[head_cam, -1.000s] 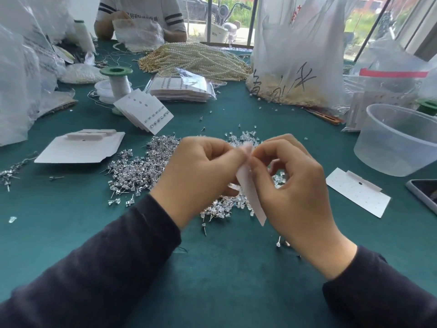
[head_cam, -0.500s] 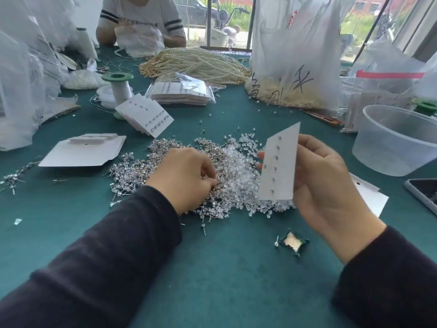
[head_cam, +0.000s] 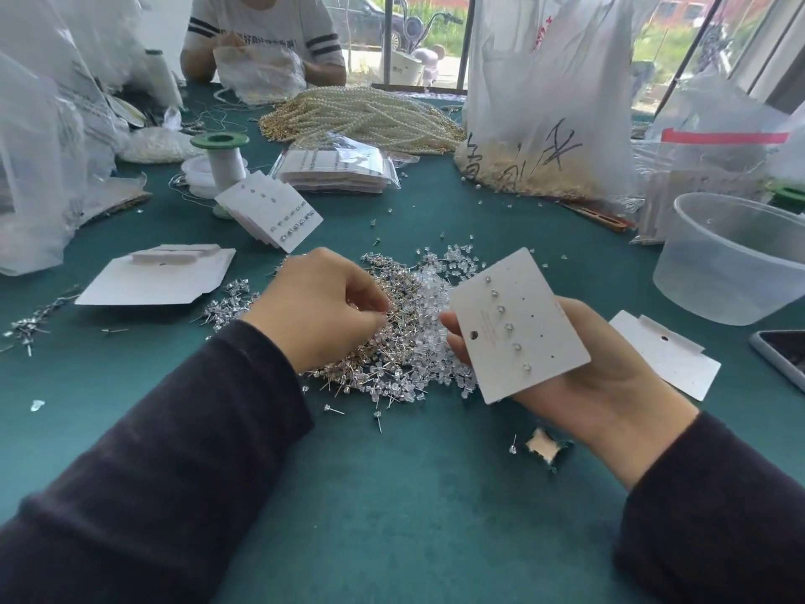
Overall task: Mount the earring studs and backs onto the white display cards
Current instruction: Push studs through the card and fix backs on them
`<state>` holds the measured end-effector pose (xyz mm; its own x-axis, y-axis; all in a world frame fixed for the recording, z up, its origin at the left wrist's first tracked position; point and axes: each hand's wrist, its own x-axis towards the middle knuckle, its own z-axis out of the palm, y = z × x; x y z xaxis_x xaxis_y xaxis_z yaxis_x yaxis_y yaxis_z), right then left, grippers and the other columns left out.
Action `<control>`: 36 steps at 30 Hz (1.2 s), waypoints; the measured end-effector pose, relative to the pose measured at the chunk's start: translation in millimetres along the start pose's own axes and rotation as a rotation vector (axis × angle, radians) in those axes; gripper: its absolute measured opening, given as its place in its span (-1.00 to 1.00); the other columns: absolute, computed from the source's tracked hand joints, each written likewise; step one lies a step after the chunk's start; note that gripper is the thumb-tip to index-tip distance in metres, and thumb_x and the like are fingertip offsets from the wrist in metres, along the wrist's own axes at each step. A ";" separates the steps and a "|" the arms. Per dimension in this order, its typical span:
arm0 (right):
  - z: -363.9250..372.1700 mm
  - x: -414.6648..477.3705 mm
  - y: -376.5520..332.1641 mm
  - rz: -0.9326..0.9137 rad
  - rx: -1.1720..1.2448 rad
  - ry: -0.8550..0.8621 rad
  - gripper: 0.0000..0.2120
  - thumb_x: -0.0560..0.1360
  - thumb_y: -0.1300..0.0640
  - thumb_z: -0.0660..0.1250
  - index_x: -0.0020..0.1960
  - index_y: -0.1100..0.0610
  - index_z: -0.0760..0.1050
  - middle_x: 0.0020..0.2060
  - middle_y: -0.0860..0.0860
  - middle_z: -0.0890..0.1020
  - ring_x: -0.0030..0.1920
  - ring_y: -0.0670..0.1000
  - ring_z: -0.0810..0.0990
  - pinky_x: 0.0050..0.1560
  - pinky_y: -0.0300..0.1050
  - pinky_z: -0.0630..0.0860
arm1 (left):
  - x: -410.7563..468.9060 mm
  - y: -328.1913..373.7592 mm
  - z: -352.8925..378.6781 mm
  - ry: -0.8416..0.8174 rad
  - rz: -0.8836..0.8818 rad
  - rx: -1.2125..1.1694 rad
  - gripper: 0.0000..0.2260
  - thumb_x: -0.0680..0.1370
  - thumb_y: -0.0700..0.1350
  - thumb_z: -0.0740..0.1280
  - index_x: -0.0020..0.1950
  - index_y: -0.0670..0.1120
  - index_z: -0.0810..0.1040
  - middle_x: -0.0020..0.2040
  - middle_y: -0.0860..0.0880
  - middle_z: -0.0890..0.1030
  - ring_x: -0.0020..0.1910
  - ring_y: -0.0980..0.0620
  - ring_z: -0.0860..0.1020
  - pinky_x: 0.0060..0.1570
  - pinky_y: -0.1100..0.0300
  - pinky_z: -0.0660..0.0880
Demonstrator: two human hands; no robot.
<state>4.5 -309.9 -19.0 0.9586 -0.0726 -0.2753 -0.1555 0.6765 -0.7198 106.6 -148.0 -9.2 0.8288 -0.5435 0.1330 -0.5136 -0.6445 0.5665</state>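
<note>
My right hand holds a white display card face up, with one column of several studs set in it and a second column of bare holes. My left hand hovers over the pile of metal earring studs, fingertips curled together at the pile; whether they pinch a stud is hidden. Clear plastic backs lie heaped just behind and right of the studs. A stack of filled cards leans at the back left.
Blank cards lie at left and right. A clear plastic tub and a phone sit at right. Pearl strands, plastic bags, a thread spool and another person fill the back. Loose studs dot the green cloth.
The hands parted from the card. My left hand dropped to the stud pile. My right hand turned the card from edge-on to face up and lowered it to the right.
</note>
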 end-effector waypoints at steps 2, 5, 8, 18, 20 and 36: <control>-1.2 -0.3 -1.3 -0.011 -0.002 -0.001 -0.76 0.24 0.20 0.24 -0.29 0.30 0.66 -0.27 0.22 0.66 -0.26 0.12 0.67 -0.21 0.01 0.62 | 2.4 -8.4 -14.5 0.084 -0.049 0.083 -0.85 0.42 -0.18 0.39 -0.05 -0.01 0.66 -0.27 0.10 0.60 -0.32 0.22 0.49 -0.11 0.41 0.40; -3.0 -0.6 -3.0 -0.037 0.000 0.008 -0.77 0.21 0.21 0.27 -0.27 0.30 0.65 -0.25 0.21 0.65 -0.24 0.13 0.67 -0.18 0.01 0.62 | 5.5 -32.5 -39.8 0.193 -0.242 0.277 -0.72 0.40 -0.23 0.39 0.09 -0.05 0.61 -0.01 -0.05 0.65 -0.06 -0.01 0.55 0.16 0.18 0.40; -4.1 -0.7 -2.6 -0.054 -0.014 0.000 -0.76 0.14 0.20 0.34 -0.27 0.29 0.66 -0.25 0.21 0.66 -0.24 0.13 0.67 -0.20 -0.01 0.64 | 4.7 -53.3 -49.3 -0.011 -0.440 0.389 -0.57 0.32 -0.14 0.49 0.18 -0.03 0.55 0.19 -0.06 0.57 0.18 -0.09 0.50 0.27 0.07 0.36; 2.9 5.4 -1.2 -0.080 -0.121 -0.012 -0.53 0.15 0.21 0.31 0.05 0.30 0.48 -0.10 0.23 0.57 -0.25 0.12 0.66 -0.25 -0.06 0.63 | 2.7 -46.1 -43.3 -0.038 -0.366 0.308 -0.90 0.36 -0.14 0.48 -0.28 0.00 0.58 -0.20 -0.01 0.64 -0.19 0.04 0.53 -0.14 0.26 0.32; 10.0 8.1 -3.1 -0.064 -0.123 -0.029 -0.54 0.17 0.21 0.29 0.05 0.31 0.47 -0.10 0.23 0.56 -0.26 0.11 0.66 -0.26 -0.07 0.63 | 3.5 -46.1 -44.4 -0.003 -0.353 0.266 -0.89 0.35 -0.15 0.49 -0.33 -0.03 0.60 -0.26 -0.01 0.64 -0.25 0.06 0.53 -0.15 0.27 0.35; 25.2 25.8 24.5 0.127 0.161 -0.239 -0.38 -0.16 0.32 0.62 -0.11 0.41 0.60 -0.17 0.35 0.63 -0.23 0.26 0.66 -0.32 0.07 0.61 | -7.7 -36.3 -53.3 0.023 -0.009 -0.575 -0.83 0.26 -0.18 0.46 -0.19 -0.17 0.64 -0.34 -0.10 0.66 -0.39 0.08 0.61 -0.33 0.33 0.55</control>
<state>31.4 -276.7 -27.6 0.9659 0.1811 -0.1851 -0.2558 0.7781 -0.5737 130.8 -91.7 12.6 0.8403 -0.5237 0.1400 -0.3083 -0.2493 0.9180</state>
